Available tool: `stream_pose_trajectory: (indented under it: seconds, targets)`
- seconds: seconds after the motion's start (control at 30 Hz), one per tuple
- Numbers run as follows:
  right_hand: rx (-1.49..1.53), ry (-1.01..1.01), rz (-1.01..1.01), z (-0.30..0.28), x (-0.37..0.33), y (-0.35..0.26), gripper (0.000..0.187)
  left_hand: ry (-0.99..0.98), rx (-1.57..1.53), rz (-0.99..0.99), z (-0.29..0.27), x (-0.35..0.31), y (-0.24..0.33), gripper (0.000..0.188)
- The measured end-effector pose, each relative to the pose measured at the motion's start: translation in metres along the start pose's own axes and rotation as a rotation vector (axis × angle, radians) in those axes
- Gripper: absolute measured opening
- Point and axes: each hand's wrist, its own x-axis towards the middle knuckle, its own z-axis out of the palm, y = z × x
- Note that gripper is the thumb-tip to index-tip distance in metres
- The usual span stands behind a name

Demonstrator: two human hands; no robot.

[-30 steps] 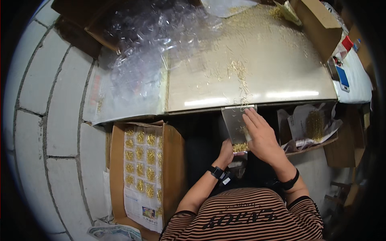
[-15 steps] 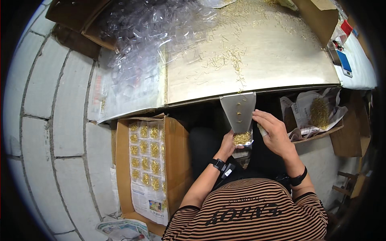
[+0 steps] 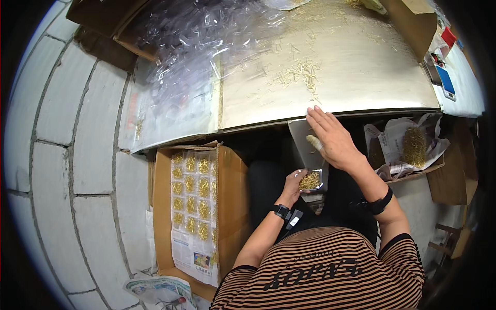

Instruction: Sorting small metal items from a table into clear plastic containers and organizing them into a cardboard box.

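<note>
My left hand (image 3: pixel 295 185) grips a small clear plastic box (image 3: pixel 311 180) heaped with thin gold-coloured hook-like wire pieces. The box is below a grey metal chute (image 3: pixel 301 135) fixed at the table's front edge. Above the chute, my right hand (image 3: pixel 333 138) is stretched out flat with its fingertips at the table edge, holding nothing. One of its fingers, the thumb it seems, has a pale wrapping. Part of the chute is hidden under that hand. Loose gold pieces (image 3: pixel 305 75) lie scattered on the pale tabletop (image 3: pixel 372 82) just beyond the fingertips.
A pile of clear plastic boxes (image 3: pixel 201 41) covers the table's far left. At my left stands a cardboard carton (image 3: pixel 232 201) with rows of filled clear boxes (image 3: pixel 190 183) on newspaper. To the right, a paper-lined tray (image 3: pixel 377 137) holds a heap of gold pieces (image 3: pixel 414 147).
My right hand has moved up from beside the chute to the table edge. My left hand has lowered the box slightly away from the chute's mouth. The pieces on the chute are no longer visible.
</note>
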Motion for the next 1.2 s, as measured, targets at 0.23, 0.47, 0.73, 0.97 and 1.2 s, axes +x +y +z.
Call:
stream_pose_trajectory:
  seconds: [0.23, 0.47, 0.73, 0.97, 1.2]
  targets:
    - [0.021, 0.061, 0.014, 0.010, 0.007, 0.007, 0.047, 0.020, 0.042, 0.040, 0.005, 0.002, 0.002, 0.021]
    - [0.064, 0.060, 0.011, 0.006, 0.006, 0.007, 0.047, -0.118, -0.115, 0.056, 0.009, 0.011, 0.004, 0.030]
    - [0.302, 0.364, 0.056, -0.031, -0.024, -0.008, 0.039, -0.118, -0.128, 0.116, 0.026, 0.007, 0.025, 0.039]
    - [0.348, 0.278, 0.165, -0.040, -0.074, 0.006, 0.032, -0.136, -0.094, 0.067, 0.008, 0.003, 0.011, 0.041]
    - [0.503, -0.058, 0.230, -0.005, -0.113, -0.005, 0.033, -0.174, 0.020, 0.067, -0.008, -0.018, 0.006, 0.029]
